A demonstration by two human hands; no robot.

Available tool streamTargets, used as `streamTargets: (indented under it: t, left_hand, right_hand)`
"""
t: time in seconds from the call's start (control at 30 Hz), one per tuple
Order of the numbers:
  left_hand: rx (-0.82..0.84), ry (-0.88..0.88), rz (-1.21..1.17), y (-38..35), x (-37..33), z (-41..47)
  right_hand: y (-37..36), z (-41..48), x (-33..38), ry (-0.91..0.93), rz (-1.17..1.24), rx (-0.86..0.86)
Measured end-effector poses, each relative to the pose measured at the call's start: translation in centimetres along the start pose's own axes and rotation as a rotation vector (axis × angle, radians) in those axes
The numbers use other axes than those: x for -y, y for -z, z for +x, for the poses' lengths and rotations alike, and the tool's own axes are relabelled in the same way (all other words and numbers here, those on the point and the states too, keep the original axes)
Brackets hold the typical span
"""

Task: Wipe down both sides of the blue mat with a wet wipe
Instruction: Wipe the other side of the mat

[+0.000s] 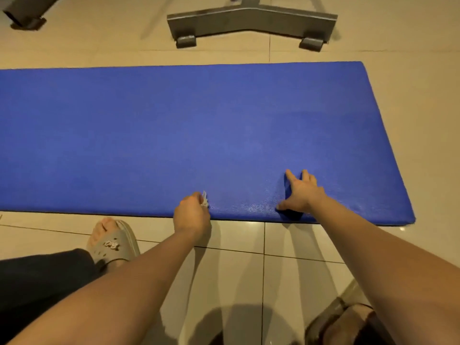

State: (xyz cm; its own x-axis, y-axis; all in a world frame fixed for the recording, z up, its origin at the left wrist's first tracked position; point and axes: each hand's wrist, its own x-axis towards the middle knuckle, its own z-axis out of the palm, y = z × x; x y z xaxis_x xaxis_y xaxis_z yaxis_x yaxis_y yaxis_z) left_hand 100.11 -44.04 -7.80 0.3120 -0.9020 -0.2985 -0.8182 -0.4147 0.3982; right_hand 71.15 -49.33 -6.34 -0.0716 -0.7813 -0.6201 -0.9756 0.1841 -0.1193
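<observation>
The left hand (191,215) is curled round a crumpled white wet wipe (204,199), holding it against the near edge of the blue mat (174,133). The right hand (301,194) lies spread, fingers wide, on the mat near the same edge. The mat lies flat on the tiled floor (249,257), between a grey slipper (114,242) and a metal stand base (251,21).
</observation>
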Motion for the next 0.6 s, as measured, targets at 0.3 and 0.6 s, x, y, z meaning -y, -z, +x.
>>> streamTargets:
  t: [0.3,0.6]
  left_hand:
    - [0.170,-0.367,-0.133,-6.1,-7.8,-3.8]
    - [0.119,-0.464,0.066,-3.5,-4.8,0.1]
  right_hand:
    - [-0.5,0.8,0.7,-0.012,-0.271,0.109]
    - [-0.2,0.8,0.7,0.005,-0.333,0.113]
